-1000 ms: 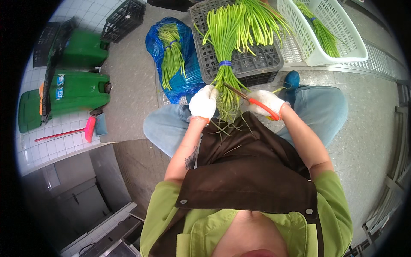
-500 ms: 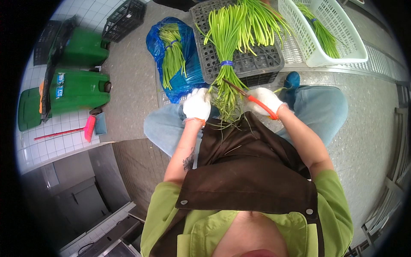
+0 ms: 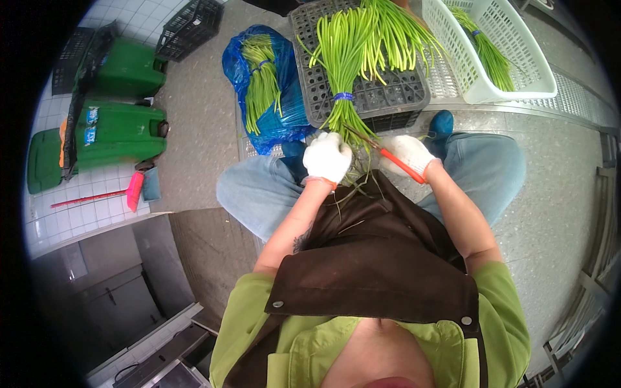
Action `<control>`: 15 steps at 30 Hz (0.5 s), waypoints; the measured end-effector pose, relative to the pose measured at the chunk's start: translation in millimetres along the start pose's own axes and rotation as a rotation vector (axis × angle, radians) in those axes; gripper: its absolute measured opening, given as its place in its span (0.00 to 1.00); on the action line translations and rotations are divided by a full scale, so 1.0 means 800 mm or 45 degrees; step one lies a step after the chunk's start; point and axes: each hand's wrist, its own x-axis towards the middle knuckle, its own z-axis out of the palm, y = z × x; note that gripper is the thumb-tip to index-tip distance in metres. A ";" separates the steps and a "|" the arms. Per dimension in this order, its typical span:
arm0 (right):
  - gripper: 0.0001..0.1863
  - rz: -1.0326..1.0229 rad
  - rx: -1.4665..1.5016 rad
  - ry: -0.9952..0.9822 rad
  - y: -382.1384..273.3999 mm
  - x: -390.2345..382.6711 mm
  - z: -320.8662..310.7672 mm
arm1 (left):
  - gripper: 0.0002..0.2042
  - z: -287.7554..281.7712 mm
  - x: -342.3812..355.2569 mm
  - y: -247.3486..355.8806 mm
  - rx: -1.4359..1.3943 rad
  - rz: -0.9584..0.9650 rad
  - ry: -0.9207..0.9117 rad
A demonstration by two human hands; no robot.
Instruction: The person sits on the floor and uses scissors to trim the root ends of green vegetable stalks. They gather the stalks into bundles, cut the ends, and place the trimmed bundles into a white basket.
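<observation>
A bundle of long green garlic scapes (image 3: pixel 341 61), tied with a blue band (image 3: pixel 343 96), lies over an upturned black plastic crate (image 3: pixel 310 64). Its lower ends hang off the near edge, toward my lap. My left hand (image 3: pixel 328 157), in a white glove, is closed at these ends, covering part of them. The gloved right hand (image 3: pixel 407 154) grips scissors with red-orange handles (image 3: pixel 402 165). Their blades reach across the stalks below the band; whether they are spread is too small to tell. Stringy ends dangle over my brown apron (image 3: pixel 381 258).
Left of the crate, a blue plastic bag (image 3: pixel 294 116) holds another banded bundle (image 3: pixel 262 84). A white slotted basket (image 3: pixel 543 87) with more scapes stands at the right. Green bins (image 3: pixel 119 136), a pink broom (image 3: pixel 134 191) and black crates (image 3: pixel 189 29) are at the far left.
My left hand has moved right, from beside the hanging stalk ends onto them. The right hand and scissors have shifted slightly. The bundle stays in place.
</observation>
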 end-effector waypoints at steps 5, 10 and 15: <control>0.16 -0.064 0.075 -0.092 -0.004 0.005 0.001 | 0.12 -0.012 0.011 -0.046 -0.686 -0.264 -0.147; 0.17 -0.009 0.080 -0.124 0.000 0.020 0.012 | 0.09 -0.008 0.014 -0.053 -0.937 -0.342 -0.188; 0.16 -0.028 0.081 -0.069 -0.003 0.020 0.015 | 0.10 -0.003 0.014 -0.064 -0.958 -0.254 -0.256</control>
